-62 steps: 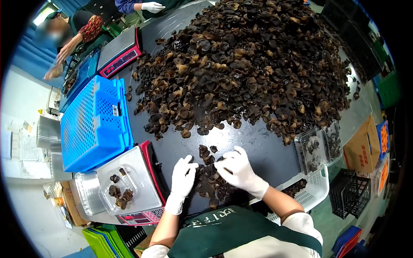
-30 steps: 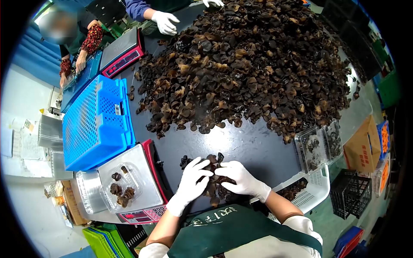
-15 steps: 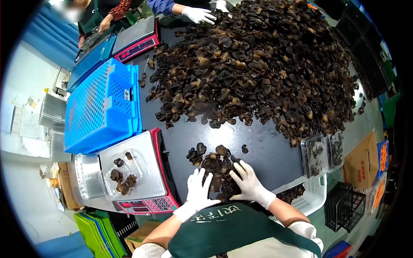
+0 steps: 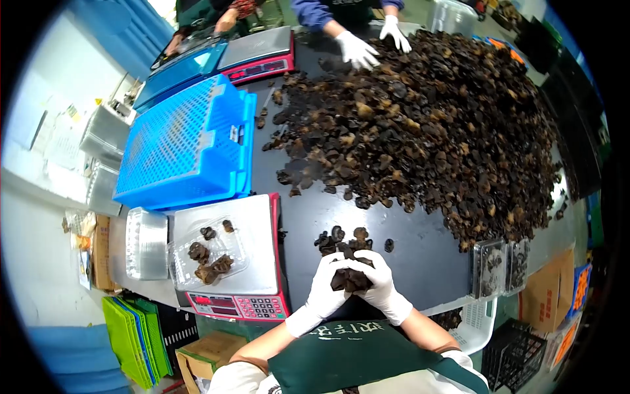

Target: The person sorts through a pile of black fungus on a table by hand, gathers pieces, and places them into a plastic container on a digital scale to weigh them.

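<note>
Between my white-gloved left hand (image 4: 327,289) and right hand (image 4: 380,284) is a clump of dark wood-ear fungus (image 4: 351,278), with the fingers of both hands wrapped round it. More loose dark pieces (image 4: 336,234) lie on the dark tabletop just beyond my fingertips. To the left, an open clear plastic tray (image 4: 230,244) holding several brown pieces rests on a scale (image 4: 259,226) with a red edge. A large heap of the same fungus (image 4: 420,131) spreads over the far side of the table.
A blue crate (image 4: 177,144) and clear containers (image 4: 147,246) stand at the left. Two filled clear boxes (image 4: 489,269) sit at the right table edge, above a white basket (image 4: 476,328). A co-worker's gloved hands (image 4: 356,50) touch the heap; another person's hand (image 4: 226,21) is further left.
My hands have come together and closed round a clump that lay on the table between them. The view has shifted, and the co-worker's gloved hands show more fully.
</note>
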The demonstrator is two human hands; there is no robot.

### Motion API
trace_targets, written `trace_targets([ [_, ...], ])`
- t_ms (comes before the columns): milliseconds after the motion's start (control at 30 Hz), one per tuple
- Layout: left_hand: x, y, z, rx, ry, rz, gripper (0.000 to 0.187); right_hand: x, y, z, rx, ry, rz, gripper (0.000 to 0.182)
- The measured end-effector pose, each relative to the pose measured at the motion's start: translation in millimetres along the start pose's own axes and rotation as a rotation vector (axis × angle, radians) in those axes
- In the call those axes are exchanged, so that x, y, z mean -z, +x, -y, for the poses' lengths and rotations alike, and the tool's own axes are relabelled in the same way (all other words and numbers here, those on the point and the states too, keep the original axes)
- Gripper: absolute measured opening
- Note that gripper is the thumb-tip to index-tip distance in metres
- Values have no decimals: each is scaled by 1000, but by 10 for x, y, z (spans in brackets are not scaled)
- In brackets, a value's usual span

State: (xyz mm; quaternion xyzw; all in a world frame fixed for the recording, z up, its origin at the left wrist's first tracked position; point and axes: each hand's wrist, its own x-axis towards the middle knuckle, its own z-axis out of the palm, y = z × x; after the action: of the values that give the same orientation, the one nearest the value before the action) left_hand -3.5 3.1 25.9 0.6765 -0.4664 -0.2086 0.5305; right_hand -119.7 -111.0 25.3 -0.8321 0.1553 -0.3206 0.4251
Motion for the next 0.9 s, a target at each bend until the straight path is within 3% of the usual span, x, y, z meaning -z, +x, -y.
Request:
trace_targets([
  [100,382,70,-243,50,-22,-113,55,-116,398,246,127,61,64,70],
  [167,736,78,-361,69,117,-179,65,-283,682,448,184,105,130,73],
  [333,1779,-40,-297,178,269,-367,67,-1140,1295,870,181,273,390,67],
  [400,2141,-138,-41,274,3,-464,63,-1579,1463,929,253,348,412,65],
  [433,2379,-202,165,325,66,-479,63,-1697,1531,989,266,318,409,63],
  [467,2532,-173,116,230,170,-432,57,-1798,1579,1040,278,290,407,61],
  [533,2757,-159,150,238,103,-375,51,-1943,1631,1064,292,265,394,56],
  [567,2862,-195,240,233,313,-324,49,-1982,1659,1037,303,154,473,56],
  [600,2931,-190,331,178,338,-296,53,-2015,1676,1011,314,43,551,55],
  [667,3046,-248,475,3,740,-227,56,-2074,1656,913,316,-9,534,61],
  [733,2991,-253,521,86,478,-266,62,-1972,1661,935,297,-62,529,63],
  [900,2656,-163,544,47,438,-253,74,-1699,1603,690,237,67,582,67],
])
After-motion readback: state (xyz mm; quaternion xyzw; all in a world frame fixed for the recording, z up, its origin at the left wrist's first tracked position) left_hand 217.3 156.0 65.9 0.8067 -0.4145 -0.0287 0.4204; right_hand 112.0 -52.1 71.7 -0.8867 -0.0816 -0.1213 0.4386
